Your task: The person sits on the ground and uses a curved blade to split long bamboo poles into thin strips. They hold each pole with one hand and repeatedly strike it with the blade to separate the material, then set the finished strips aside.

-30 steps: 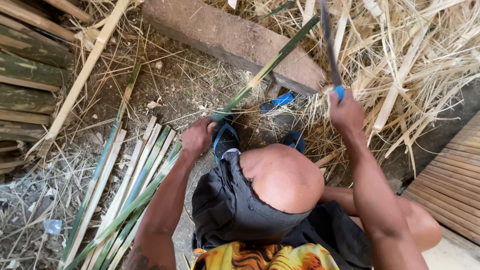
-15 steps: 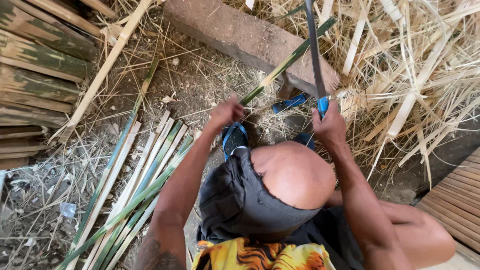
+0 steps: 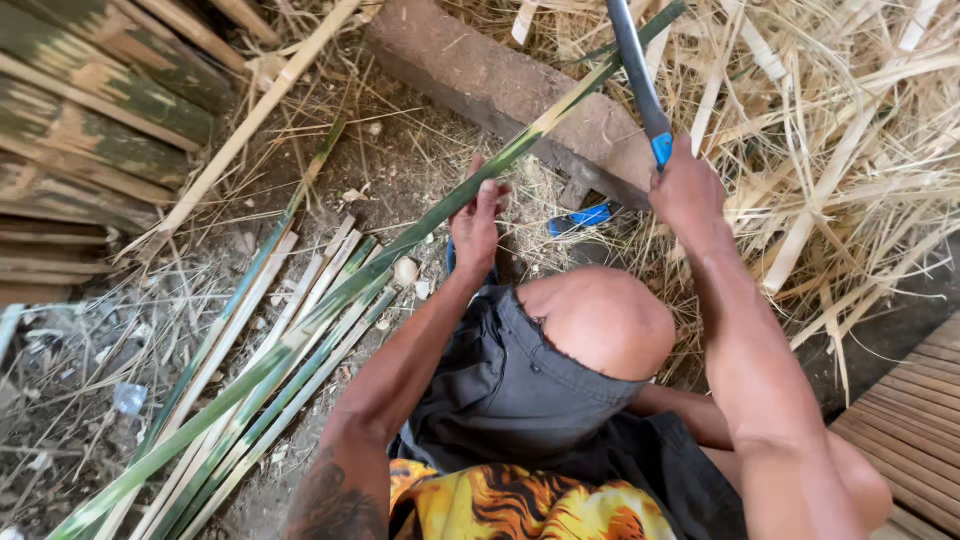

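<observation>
The left hand [image 3: 477,222] has its grip clenched around a long green bamboo strip [image 3: 330,300], just left of the frame's centre. The strip runs diagonally from the lower left corner of the frame, through the fingers, up across a weathered wooden block [image 3: 500,85] and on toward the top edge right of centre. The right hand [image 3: 686,190], upper right of centre, has its grip clenched on the blue handle of a long dark blade [image 3: 632,60], which stands up and slightly left from the fist and leaves the frame at the top. The blade crosses the bamboo strip near the top edge; whether the two touch there cannot be told.

Between the two hands, on the ground just below the block, lies a blue-handled tool [image 3: 580,216], partly hidden by straw. Below the hands a bare bent knee [image 3: 600,320] rises out of dark grey shorts [image 3: 510,385], and a yellow patterned cloth [image 3: 520,505] shows at the bottom edge.

To the left of the left forearm a bundle of split bamboo strips [image 3: 290,340], green and pale, lies on the dirt ground [image 3: 400,160], roughly parallel to the held strip. Thick bamboo slats [image 3: 90,130] are stacked in the upper left. Pale dry shavings [image 3: 850,130] pile up at the right, and wooden planks [image 3: 920,430] fill the lower right corner.
</observation>
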